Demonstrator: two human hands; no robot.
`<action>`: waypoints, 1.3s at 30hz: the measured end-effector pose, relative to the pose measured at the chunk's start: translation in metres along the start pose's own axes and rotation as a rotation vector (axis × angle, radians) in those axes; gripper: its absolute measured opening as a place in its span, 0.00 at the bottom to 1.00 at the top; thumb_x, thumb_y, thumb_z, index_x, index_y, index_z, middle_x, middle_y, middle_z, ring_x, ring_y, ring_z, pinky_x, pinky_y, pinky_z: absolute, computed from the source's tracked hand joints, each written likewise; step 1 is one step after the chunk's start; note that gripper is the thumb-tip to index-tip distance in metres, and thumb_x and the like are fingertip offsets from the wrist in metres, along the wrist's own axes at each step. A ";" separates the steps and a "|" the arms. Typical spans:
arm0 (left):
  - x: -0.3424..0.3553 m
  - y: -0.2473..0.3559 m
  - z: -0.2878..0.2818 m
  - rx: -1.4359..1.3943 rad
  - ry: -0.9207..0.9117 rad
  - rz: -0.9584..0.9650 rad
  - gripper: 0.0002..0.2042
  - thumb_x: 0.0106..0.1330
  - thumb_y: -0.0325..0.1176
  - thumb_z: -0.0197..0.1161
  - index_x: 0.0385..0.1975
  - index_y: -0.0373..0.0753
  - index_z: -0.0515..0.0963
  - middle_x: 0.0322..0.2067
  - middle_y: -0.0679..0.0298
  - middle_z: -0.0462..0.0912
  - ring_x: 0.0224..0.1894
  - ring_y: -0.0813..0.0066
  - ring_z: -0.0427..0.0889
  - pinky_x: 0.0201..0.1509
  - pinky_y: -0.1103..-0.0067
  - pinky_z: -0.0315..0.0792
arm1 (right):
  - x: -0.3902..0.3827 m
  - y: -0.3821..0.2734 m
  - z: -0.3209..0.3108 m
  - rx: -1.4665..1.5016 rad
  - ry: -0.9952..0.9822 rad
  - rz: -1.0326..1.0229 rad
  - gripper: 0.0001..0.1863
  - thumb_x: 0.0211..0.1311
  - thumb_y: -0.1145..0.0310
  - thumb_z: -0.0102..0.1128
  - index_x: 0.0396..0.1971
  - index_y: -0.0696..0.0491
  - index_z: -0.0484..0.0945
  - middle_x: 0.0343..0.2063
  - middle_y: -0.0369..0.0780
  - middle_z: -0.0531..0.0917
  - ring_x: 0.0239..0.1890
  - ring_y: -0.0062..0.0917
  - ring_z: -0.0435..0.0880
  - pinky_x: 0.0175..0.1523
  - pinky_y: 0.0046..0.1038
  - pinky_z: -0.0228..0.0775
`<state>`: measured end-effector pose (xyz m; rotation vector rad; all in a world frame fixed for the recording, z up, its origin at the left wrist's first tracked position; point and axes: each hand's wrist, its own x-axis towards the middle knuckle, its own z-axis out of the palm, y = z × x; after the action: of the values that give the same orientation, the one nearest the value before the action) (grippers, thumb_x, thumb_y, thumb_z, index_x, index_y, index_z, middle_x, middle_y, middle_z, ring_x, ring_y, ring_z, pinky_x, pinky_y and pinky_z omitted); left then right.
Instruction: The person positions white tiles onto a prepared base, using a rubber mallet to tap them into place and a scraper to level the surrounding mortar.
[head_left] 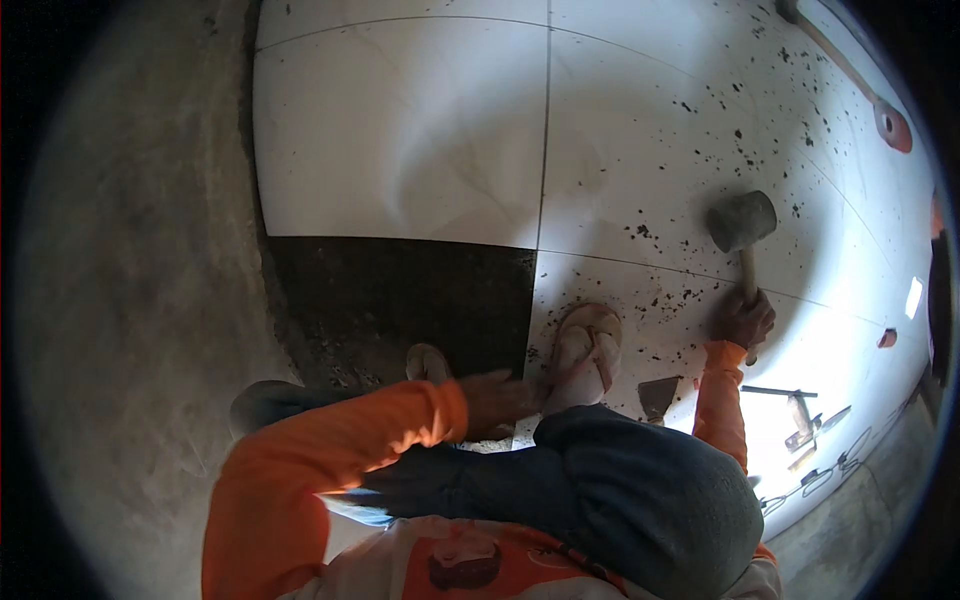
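Note:
My right hand (743, 320) is closed round the wooden handle of a rubber mallet (742, 222). The mallet's dark head rests on or just over the white floor tiles (640, 180), among scattered dark crumbs. Between my knees, my left hand (497, 402) reaches across toward my sandalled right foot (588, 350). Its fingers look stretched out, with nothing visible in them. Just ahead of me a dark, untiled patch of floor (400, 295) borders the tiles, and my other sandal stands at its near edge.
A flat trowel blade (658, 398) lies right of my foot. Several hand tools (803, 425) and a looped cable (838, 468) are farther right under bright light. A long-handled tool (840, 62) lies at the far right. Bare concrete (140, 250) runs along the left.

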<state>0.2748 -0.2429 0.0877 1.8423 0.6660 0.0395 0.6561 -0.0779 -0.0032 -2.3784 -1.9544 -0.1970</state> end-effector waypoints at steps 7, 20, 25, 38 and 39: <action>-0.164 0.115 -0.142 0.224 -0.384 -0.877 0.25 0.65 0.54 0.47 0.43 0.37 0.77 0.50 0.57 0.75 0.56 0.62 0.71 0.60 0.65 0.63 | 0.011 0.002 -0.024 0.277 -0.408 0.274 0.19 0.59 0.54 0.58 0.24 0.57 0.70 0.17 0.39 0.71 0.21 0.27 0.67 0.31 0.30 0.63; -0.204 -0.134 -0.085 -1.308 1.467 -0.878 0.21 0.62 0.52 0.58 0.37 0.36 0.74 0.27 0.61 0.78 0.28 0.70 0.79 0.30 0.73 0.77 | 0.034 -0.136 -0.175 1.118 -0.469 -0.091 0.19 0.66 0.61 0.51 0.15 0.51 0.65 0.08 0.31 0.65 0.10 0.13 0.62 0.17 0.18 0.51; -0.183 -0.181 -0.099 -1.597 1.683 -0.680 0.23 0.62 0.53 0.58 0.37 0.34 0.73 0.28 0.58 0.79 0.28 0.69 0.80 0.29 0.74 0.79 | 0.037 -0.213 -0.266 0.680 -0.722 -0.331 0.15 0.65 0.66 0.53 0.19 0.55 0.69 0.07 0.30 0.65 0.09 0.12 0.61 0.16 0.18 0.55; -0.178 -0.195 -0.108 -1.365 1.628 -0.812 0.20 0.63 0.48 0.59 0.30 0.32 0.74 0.22 0.59 0.79 0.18 0.70 0.79 0.20 0.76 0.76 | -0.073 -0.437 -0.169 0.634 -0.804 -0.738 0.18 0.65 0.56 0.46 0.33 0.58 0.72 0.27 0.53 0.78 0.32 0.51 0.77 0.36 0.39 0.68; -0.182 -0.195 -0.103 -1.318 1.613 -0.809 0.20 0.63 0.48 0.58 0.30 0.32 0.74 0.22 0.59 0.79 0.18 0.70 0.79 0.20 0.76 0.76 | -0.084 -0.462 -0.175 0.728 -0.909 -0.630 0.19 0.66 0.55 0.44 0.34 0.58 0.72 0.27 0.54 0.78 0.32 0.52 0.76 0.37 0.40 0.67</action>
<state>0.0045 -0.1952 0.0074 -0.1369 1.7818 1.1765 0.1765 -0.0911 0.1420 -1.3852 -2.3880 1.5132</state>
